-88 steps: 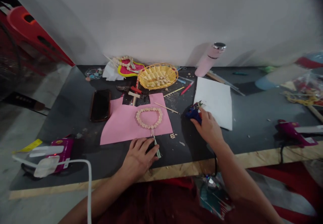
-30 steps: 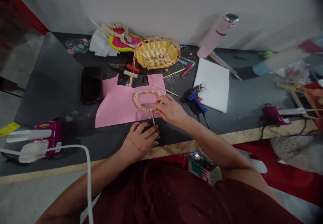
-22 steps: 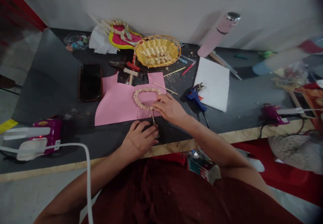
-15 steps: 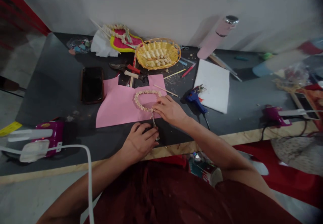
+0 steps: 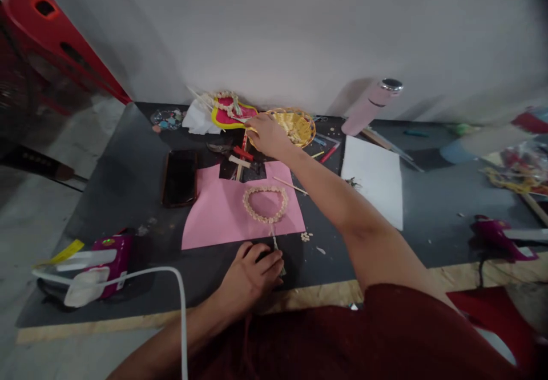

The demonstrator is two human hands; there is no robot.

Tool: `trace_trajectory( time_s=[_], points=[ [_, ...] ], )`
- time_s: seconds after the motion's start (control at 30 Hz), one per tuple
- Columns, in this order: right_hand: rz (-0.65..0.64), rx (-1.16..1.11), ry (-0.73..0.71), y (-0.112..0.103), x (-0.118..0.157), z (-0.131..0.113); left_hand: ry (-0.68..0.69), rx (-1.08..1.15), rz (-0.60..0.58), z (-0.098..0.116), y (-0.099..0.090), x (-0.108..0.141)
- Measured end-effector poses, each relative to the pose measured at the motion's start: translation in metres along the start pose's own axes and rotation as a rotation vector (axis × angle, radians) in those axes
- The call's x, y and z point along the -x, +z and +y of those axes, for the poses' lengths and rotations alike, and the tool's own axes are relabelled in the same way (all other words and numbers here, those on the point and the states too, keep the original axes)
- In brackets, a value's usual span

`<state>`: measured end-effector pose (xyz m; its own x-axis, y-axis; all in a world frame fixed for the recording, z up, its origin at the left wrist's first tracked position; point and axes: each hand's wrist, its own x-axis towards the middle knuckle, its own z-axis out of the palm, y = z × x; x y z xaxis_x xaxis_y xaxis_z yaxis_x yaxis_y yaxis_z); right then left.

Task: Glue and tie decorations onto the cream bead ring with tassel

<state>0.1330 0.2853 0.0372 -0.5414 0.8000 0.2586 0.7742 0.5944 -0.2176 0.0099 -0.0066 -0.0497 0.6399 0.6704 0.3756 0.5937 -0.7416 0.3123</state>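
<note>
Head view: two hands, well apart. Left hand (image 5: 253, 274): fingers over a tassel (image 5: 282, 269); pinched or merely touched, cannot tell. Pale beaded ring (image 5: 265, 219), tasselled: on pink sheet (image 5: 218, 214), just beyond that hand. Right hand (image 5: 269, 134): farther out, overlapping left side of wicker basket (image 5: 296, 121); hold cannot be told. Yellow-edged pad (image 5: 226, 118): just left of it. Phone (image 5: 180, 178): left of both hands.

Two hands (image 5: 252, 274) (image 5: 270, 134), two bead strings (image 5: 265, 219) (image 5: 225, 106), two purple boxes (image 5: 124, 254) (image 5: 490, 233), one basket (image 5: 313, 134), one phone (image 5: 180, 178)
</note>
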Motion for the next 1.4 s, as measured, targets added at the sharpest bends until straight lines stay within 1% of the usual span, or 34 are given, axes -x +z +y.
trace_trajectory(
  time_s=[0.07, 0.13, 0.2, 0.27, 0.33, 0.4, 0.57, 0.8, 0.9, 1.0, 1.07, 1.13, 1.27, 1.4],
  points=[
    [-0.01, 0.069, 0.059, 0.011, -0.024, 0.002, 0.002, 0.002, 0.006, -0.002, 0.003, 0.001],
    [-0.026, 0.116, 0.128, 0.02, -0.039, 0.002, 0.009, -0.013, -0.009, -0.003, 0.004, 0.002],
    [-0.046, 0.147, 0.178, 0.027, -0.046, 0.001, 0.01, -0.03, -0.016, -0.004, 0.003, 0.001],
    [-0.052, 0.166, 0.19, 0.031, -0.05, -0.001, 0.01, -0.036, 0.003, -0.004, 0.002, 0.001],
    [-0.039, 0.175, 0.182, 0.033, -0.051, -0.002, 0.006, -0.039, 0.029, -0.004, 0.001, 0.0],
    [-0.023, 0.173, 0.179, 0.033, -0.051, -0.002, 0.009, -0.049, 0.028, -0.004, 0.002, 0.001],
    [-0.017, 0.15, 0.191, 0.035, -0.053, 0.002, 0.009, -0.079, -0.04, -0.005, 0.006, 0.003],
    [-0.033, 0.089, 0.221, 0.031, -0.053, 0.001, 0.009, -0.095, -0.07, -0.005, 0.011, 0.007],
    [-0.035, 0.09, 0.217, 0.029, -0.052, -0.002, 0.006, -0.087, -0.06, -0.005, 0.01, 0.006],
    [0.011, 0.101, 0.185, 0.03, -0.051, -0.002, 0.007, -0.068, -0.027, -0.005, 0.009, 0.004],
    [0.026, 0.113, 0.171, 0.032, -0.05, -0.001, 0.006, -0.068, -0.03, -0.005, 0.008, 0.003],
    [0.007, 0.129, 0.165, 0.034, -0.049, 0.0, 0.003, -0.067, -0.04, -0.005, 0.008, 0.003],
    [-0.044, 0.157, 0.125, 0.034, -0.044, -0.002, -0.008, -0.04, -0.022, -0.004, 0.008, 0.004],
    [-0.071, 0.178, 0.07, 0.028, -0.037, -0.006, -0.013, -0.048, -0.07, -0.004, 0.007, 0.004]
  ],
)
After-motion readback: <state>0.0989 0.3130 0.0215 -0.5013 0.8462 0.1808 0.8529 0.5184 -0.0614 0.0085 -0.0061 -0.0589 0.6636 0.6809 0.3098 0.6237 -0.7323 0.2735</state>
